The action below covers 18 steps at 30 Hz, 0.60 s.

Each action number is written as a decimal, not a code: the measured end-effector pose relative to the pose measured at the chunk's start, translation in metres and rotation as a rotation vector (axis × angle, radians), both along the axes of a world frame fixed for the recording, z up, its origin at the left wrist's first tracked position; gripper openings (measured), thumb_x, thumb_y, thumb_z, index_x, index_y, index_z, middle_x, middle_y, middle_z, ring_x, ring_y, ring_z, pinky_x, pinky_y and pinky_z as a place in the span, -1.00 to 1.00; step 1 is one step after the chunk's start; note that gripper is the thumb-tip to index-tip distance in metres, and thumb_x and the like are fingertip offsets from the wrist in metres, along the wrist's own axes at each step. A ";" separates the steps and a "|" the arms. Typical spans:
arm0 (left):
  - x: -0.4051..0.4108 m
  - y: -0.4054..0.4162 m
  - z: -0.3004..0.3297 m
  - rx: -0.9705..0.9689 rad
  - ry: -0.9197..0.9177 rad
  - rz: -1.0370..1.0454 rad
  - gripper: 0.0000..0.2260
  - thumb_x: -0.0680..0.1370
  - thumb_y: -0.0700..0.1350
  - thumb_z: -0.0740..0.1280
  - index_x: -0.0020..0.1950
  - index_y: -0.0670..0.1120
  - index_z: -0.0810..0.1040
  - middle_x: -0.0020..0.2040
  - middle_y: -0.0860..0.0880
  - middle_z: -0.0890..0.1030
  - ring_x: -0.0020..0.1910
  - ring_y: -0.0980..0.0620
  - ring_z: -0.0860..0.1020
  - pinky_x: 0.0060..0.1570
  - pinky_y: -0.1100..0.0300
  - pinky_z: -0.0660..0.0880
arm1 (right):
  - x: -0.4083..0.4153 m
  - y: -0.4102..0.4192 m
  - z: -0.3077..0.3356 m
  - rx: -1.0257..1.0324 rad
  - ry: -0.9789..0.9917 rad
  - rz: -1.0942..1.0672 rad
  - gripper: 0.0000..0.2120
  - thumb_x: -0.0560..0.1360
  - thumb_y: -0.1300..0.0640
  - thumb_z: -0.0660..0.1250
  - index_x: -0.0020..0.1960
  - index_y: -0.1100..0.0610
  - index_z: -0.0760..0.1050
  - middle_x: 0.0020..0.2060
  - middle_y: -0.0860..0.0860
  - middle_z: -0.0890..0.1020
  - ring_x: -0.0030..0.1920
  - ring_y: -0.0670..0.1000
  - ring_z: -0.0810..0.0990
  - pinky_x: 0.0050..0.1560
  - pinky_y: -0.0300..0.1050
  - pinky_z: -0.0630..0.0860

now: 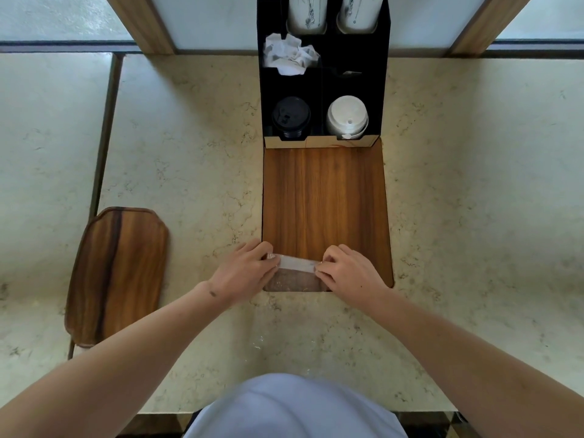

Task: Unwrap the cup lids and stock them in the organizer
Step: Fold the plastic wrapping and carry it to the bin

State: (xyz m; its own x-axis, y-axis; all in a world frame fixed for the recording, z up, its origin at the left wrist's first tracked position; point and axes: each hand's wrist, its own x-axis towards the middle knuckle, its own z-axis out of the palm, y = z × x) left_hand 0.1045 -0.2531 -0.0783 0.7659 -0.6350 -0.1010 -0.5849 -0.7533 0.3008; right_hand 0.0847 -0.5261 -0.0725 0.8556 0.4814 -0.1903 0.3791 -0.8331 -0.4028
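Observation:
A wooden organizer point(325, 197) with a black inside stands on the counter in front of me. Its front compartments hold a stack of black lids point(290, 116) on the left and a stack of white lids point(347, 116) on the right. Behind the black lids lies crumpled white paper point(289, 55). Low against the organizer's wooden front, my left hand point(245, 270) and my right hand point(346, 271) each pinch one end of a clear plastic wrap point(297, 265), which is stretched between them.
Two stacks of white printed cups point(308, 14) stand in the organizer's back compartments. A wooden tray point(120, 273) lies on the marble counter point(189, 153) at the left. A wooden-framed glass wall rises behind the counter.

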 end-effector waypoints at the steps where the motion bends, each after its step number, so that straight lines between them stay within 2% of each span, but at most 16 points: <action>1: 0.001 -0.001 0.002 0.001 0.015 0.025 -0.80 0.66 -0.03 0.30 0.09 -0.08 0.69 0.09 -0.06 0.61 -0.01 -0.08 0.54 -0.12 0.03 0.56 | 0.001 0.001 -0.001 0.009 0.022 -0.031 -0.82 0.62 0.04 0.32 0.02 0.06 0.69 -0.04 -0.03 0.57 -0.07 -0.04 0.50 -0.05 -0.10 0.57; 3: 0.005 -0.005 0.005 -0.002 0.066 0.073 -0.83 0.65 -0.06 0.32 0.05 -0.06 0.70 0.11 -0.05 0.61 0.04 -0.09 0.54 -0.09 0.05 0.54 | 0.003 0.003 -0.002 0.017 0.072 -0.089 -0.88 0.60 0.06 0.37 0.00 0.07 0.66 -0.02 -0.04 0.55 -0.03 -0.06 0.50 -0.03 -0.13 0.58; 5: 0.009 -0.012 0.008 -0.007 0.146 0.135 -0.85 0.67 -0.06 0.29 0.11 -0.02 0.65 0.12 0.01 0.59 0.11 -0.05 0.52 -0.03 0.14 0.44 | 0.007 0.005 -0.002 0.035 0.145 -0.145 -0.97 0.58 0.08 0.40 -0.02 0.02 0.60 -0.04 -0.08 0.53 -0.01 -0.08 0.48 -0.04 -0.18 0.54; 8: 0.017 -0.023 0.007 0.003 0.252 0.263 -0.74 0.63 -0.10 0.34 0.33 0.00 0.51 0.19 0.06 0.56 0.20 -0.01 0.48 -0.02 0.20 0.37 | 0.015 0.007 -0.004 0.033 0.235 -0.185 -0.87 0.57 0.07 0.40 0.09 -0.02 0.50 -0.08 -0.15 0.48 -0.03 -0.09 0.44 -0.07 -0.24 0.39; 9: 0.021 -0.026 0.007 0.020 0.290 0.278 -0.73 0.63 -0.11 0.35 0.32 0.02 0.51 0.19 0.06 0.54 0.19 0.01 0.47 -0.03 0.21 0.37 | 0.017 0.006 -0.005 0.026 0.252 -0.184 -0.83 0.58 0.07 0.39 0.14 0.00 0.49 -0.08 -0.15 0.48 -0.03 -0.09 0.44 -0.07 -0.24 0.37; 11: 0.026 -0.029 0.008 0.051 0.346 0.267 -0.89 0.63 -0.11 0.32 0.12 0.08 0.53 0.09 0.07 0.51 0.10 0.03 0.44 -0.09 0.22 0.35 | 0.021 0.007 -0.004 0.003 0.273 -0.159 -0.84 0.58 0.07 0.37 0.15 0.01 0.50 -0.07 -0.14 0.47 -0.02 -0.09 0.44 -0.07 -0.24 0.35; 13: 0.028 -0.029 0.009 0.054 0.360 0.241 -0.89 0.64 -0.11 0.30 -0.04 0.10 0.48 -0.02 0.08 0.44 0.01 0.04 0.41 -0.16 0.21 0.35 | 0.022 0.006 -0.002 -0.029 0.274 -0.112 -0.94 0.58 0.11 0.34 0.01 -0.03 0.49 -0.09 -0.12 0.48 -0.05 -0.08 0.47 -0.16 -0.29 0.32; 16: 0.024 -0.022 0.011 0.044 0.303 0.180 -0.87 0.64 -0.13 0.30 -0.10 0.04 0.51 -0.06 0.07 0.46 -0.04 0.06 0.42 -0.17 0.20 0.45 | 0.020 0.004 -0.001 -0.033 0.209 -0.066 -0.82 0.55 0.21 0.31 -0.13 -0.03 0.41 -0.16 -0.08 0.48 -0.15 -0.06 0.44 -0.26 -0.29 0.30; 18: 0.020 -0.020 0.012 0.033 0.239 0.140 -0.84 0.64 -0.15 0.28 -0.13 0.02 0.50 -0.11 0.07 0.50 -0.09 0.07 0.44 -0.24 0.23 0.42 | 0.017 0.002 0.001 -0.048 0.124 -0.038 -0.81 0.54 0.25 0.31 -0.16 0.01 0.40 -0.20 -0.08 0.47 -0.20 -0.07 0.41 -0.25 -0.24 0.33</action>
State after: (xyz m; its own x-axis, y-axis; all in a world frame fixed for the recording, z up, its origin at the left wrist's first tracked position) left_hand 0.1240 -0.2731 -0.0666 0.7978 -0.5180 -0.3086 -0.3897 -0.8335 0.3918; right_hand 0.1015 -0.5239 -0.0712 0.8418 0.4366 -0.3176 0.2965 -0.8654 -0.4039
